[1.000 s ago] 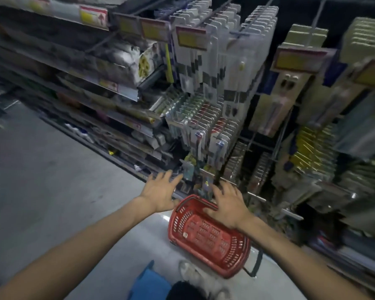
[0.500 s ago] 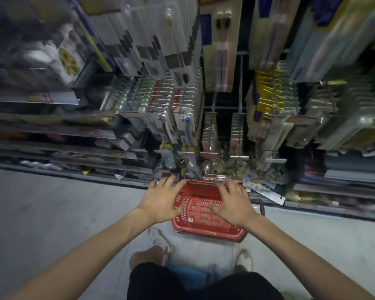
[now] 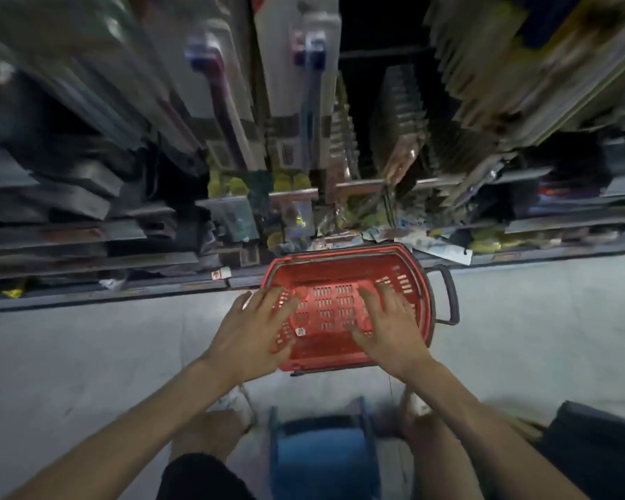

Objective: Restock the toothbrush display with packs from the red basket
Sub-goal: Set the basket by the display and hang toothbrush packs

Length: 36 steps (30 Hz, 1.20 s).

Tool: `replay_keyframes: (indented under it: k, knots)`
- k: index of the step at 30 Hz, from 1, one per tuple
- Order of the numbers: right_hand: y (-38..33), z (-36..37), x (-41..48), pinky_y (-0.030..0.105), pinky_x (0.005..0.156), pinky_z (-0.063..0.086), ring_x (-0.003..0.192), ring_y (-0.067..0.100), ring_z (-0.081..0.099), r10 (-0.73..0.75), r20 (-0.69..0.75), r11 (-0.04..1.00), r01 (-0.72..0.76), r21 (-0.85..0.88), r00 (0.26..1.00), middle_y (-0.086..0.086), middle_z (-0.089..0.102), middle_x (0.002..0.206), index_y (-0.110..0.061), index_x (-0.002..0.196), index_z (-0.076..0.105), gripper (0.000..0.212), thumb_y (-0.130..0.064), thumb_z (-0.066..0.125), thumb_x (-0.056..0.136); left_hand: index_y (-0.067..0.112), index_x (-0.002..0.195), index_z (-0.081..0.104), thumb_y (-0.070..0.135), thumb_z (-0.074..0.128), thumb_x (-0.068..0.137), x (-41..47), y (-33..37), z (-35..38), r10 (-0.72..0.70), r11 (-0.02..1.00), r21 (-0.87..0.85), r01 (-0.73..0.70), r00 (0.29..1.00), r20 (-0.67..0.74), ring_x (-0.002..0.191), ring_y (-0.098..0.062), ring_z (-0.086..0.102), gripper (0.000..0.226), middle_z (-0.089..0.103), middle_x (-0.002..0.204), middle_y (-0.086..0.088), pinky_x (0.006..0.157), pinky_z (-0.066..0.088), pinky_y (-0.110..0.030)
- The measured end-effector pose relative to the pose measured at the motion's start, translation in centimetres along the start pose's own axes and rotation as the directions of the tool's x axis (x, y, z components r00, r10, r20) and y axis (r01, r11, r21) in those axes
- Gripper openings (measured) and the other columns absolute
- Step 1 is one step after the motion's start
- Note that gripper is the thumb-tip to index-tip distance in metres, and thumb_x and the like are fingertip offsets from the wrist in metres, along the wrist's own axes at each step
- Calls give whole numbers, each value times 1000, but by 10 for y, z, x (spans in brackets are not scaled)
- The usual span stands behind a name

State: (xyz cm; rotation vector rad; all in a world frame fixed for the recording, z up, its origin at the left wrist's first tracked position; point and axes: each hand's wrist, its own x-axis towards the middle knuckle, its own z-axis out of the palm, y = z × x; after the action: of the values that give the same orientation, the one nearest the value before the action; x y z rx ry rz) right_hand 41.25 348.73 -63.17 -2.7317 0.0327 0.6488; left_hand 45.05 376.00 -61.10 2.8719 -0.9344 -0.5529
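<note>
- View has swung down over the last second: from looking along the aisle at the hanging packs to looking nearly straight down at the red basket [image 3: 343, 283] on the floor [image 3: 87, 355].
- Basket now sits square against the foot of the shelving, directly below the toothbrush display [image 3: 296, 102]; a second ago it lay angled out into the aisle.
- Left hand [image 3: 257, 330] and right hand [image 3: 386, 330] have dropped with the view and hover over the basket, fingers spread, palms down, holding nothing.
- Basket interior looks bare: only the slotted bottom and a small white tag show. No packs visible between the hands.
- Display is motion-blurred; can't tell which pegs are short.
- Judgement: the person is crouching to reach in, but there may be nothing left to restock.
</note>
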Motion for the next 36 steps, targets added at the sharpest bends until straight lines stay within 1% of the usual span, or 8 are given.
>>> replay_keyframes:
  k: [4,8,12,15,18,21,29,36]
  knots:
    - [33,85,45,53,122,32,143,39,43,-145,-131,987,134,-84,981,21,48,151,-14,148,47,71,-55,59,91,24,153,38,57,51,85,32,-20,100,14,1000,8,-14,997,-79,129,-35,61,77,59,144,-14,109,48,-51]
    - [74,159,88,57,120,36,144,42,44,-244,-179,965,220,-145,953,25,48,151,-10,146,52,75,-56,68,89,24,155,41,58,49,90,68,-33,192,-12,1000,-19,10,993,-115,140,-35,51,74,51,154,-14,120,35,-50]
    - [111,223,119,57,119,37,146,40,42,-265,-208,962,242,-130,942,22,46,154,-12,148,50,79,-60,65,87,23,155,45,53,61,91,100,-38,254,29,997,-62,-45,972,-234,146,-30,46,72,46,158,-12,122,33,-52]
    - [120,257,146,57,122,34,152,41,32,-261,-178,961,237,-145,949,22,34,162,-18,157,33,95,-71,52,80,26,159,39,56,58,93,117,-46,286,32,999,-16,-39,950,-310,150,-27,41,75,42,162,-9,124,30,-51]
    - [112,265,168,53,127,23,157,38,20,-340,-214,929,292,-225,916,20,24,167,-21,164,23,100,-72,56,85,28,160,35,57,55,93,131,-51,298,26,999,45,-12,938,-345,150,-26,39,76,41,162,-8,125,29,-50]
    - [108,268,162,54,127,23,157,38,22,-379,-286,912,303,-279,880,21,27,166,-20,164,22,103,-71,62,84,30,162,30,59,51,92,131,-45,300,-5,997,76,35,932,-362,151,-25,37,79,38,163,-7,126,27,-48]
    - [98,257,88,53,127,19,158,40,16,-201,-343,972,145,-183,917,22,21,168,-25,166,8,116,-70,70,79,31,161,31,63,51,89,73,-16,304,-139,990,-23,140,917,-375,146,-30,44,81,42,160,-8,121,37,-47]
    - [95,234,64,50,128,16,159,37,11,-218,-344,961,140,-238,913,20,16,169,-27,166,5,109,-70,64,84,35,162,25,69,47,87,49,-5,285,-177,984,-55,169,900,-398,150,-29,39,85,35,164,-6,122,35,-46]
